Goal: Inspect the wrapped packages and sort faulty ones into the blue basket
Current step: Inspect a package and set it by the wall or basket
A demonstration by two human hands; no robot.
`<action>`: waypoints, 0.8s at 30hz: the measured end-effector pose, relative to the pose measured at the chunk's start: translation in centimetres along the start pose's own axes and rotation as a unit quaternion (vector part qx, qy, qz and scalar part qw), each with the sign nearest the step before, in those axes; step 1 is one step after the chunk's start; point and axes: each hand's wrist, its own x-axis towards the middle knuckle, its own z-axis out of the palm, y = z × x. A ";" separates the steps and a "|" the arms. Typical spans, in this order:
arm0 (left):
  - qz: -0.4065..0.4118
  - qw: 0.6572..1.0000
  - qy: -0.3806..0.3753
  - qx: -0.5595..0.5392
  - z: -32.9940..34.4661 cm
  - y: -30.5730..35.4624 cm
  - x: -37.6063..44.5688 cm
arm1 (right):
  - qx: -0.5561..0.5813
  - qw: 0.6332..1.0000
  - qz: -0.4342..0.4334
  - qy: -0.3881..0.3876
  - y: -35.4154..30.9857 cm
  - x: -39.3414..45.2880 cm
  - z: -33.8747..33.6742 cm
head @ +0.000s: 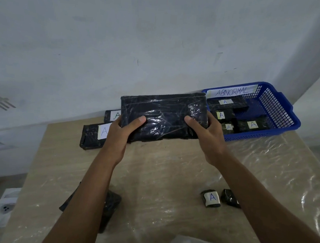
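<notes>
- Above the table (151, 178), a large black wrapped package (163, 117) is gripped by the left hand (118, 135) and right hand (207, 136).
- Labelled packages (252, 124) are held in the blue basket (282, 113).

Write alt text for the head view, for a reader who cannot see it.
Both hands, left hand and right hand, hold up a large black wrapped package above a plastic-covered table. A blue basket labelled ABNORMAL, far right, holds several A-labelled packages; more packages lie on the table.
</notes>
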 end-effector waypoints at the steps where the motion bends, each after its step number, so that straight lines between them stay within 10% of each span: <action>1: 0.005 1.000 -0.005 0.013 -0.1 -0.1 -0.1 | 0.008 1.000 0.003 0.010 0.0 0.1 0.1; 15: -0.004 1.000 0.003 -0.027 0.0 0.6 -0.7 | -0.009 0.999 -0.023 -0.047 -0.2 -0.5 0.1; 24: -0.151 0.985 -0.015 -0.080 -0.9 2.2 0.1 | -0.258 0.921 -0.282 -0.075 -0.2 -0.6 -1.0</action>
